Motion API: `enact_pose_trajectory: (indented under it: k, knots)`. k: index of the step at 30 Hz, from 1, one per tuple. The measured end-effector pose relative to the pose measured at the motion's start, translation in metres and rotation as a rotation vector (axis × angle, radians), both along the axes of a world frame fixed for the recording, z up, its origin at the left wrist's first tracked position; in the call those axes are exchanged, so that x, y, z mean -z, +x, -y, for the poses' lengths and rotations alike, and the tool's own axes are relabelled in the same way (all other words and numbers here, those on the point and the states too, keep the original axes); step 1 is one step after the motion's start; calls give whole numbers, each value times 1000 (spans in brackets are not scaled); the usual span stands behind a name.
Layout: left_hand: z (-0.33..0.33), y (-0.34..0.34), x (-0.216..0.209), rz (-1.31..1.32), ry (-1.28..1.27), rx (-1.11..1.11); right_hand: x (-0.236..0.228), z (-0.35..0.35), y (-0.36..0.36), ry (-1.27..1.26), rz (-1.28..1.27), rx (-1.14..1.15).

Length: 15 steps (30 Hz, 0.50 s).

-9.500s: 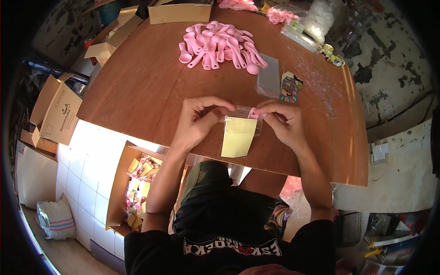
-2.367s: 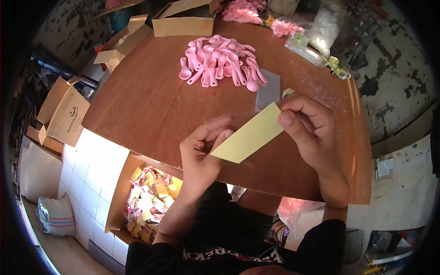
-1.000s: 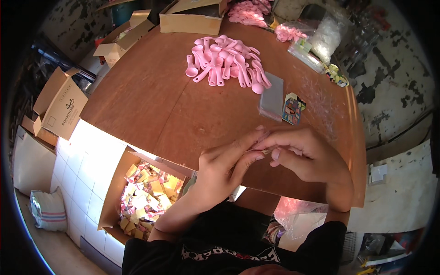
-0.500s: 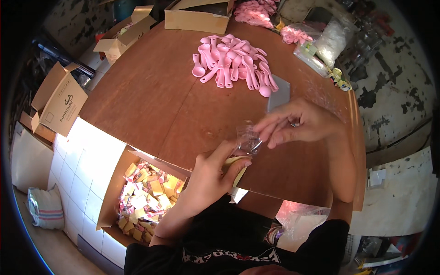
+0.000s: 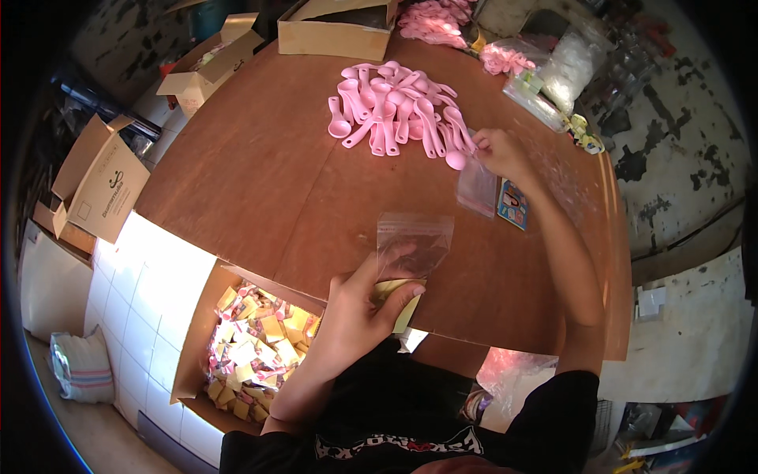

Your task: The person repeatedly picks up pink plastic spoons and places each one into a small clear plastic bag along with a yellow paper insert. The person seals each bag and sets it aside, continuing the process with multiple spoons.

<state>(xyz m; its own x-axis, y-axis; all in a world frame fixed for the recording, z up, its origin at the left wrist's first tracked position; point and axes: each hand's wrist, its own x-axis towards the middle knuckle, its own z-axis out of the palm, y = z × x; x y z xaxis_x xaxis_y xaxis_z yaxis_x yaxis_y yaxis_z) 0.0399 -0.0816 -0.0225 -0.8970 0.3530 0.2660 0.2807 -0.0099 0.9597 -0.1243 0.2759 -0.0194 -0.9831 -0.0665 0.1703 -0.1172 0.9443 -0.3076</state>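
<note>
My left hand (image 5: 367,296) is closed round a clear zip bag (image 5: 414,241), whose upper part stands up above my fingers. A pale yellow piece (image 5: 404,304), perhaps a card, sits at the bag's lower part under my thumb. Farther off, my right hand (image 5: 497,152) reaches to the right edge of a heap of pink plastic spoons (image 5: 391,107), its fingertips pinched at a spoon's handle end (image 5: 467,144). Below that hand lie flat clear zip bags (image 5: 476,191) and a small blue printed card (image 5: 512,205).
Below the table's left edge stands a carton (image 5: 193,332) of packed yellow and pink items. An open cardboard box (image 5: 335,38) is at the table's far edge. Bagged pink pieces (image 5: 505,59) and plastic bags (image 5: 570,71) lie far right. More cartons (image 5: 110,189) stand left.
My right hand has left the bag and moved away to the spoon heap. The bag now stands upright in my left hand, and the blue card has come into view.
</note>
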Motion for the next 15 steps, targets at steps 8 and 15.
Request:
enact_pose_trajectory:
  k: [8,15]
  knots:
    - [-10,4,-1,29,3,52,9,2,-1,28,-140,109]
    - [-15,11,-7,1,21,41,3,7,-18,-59,-49,201]
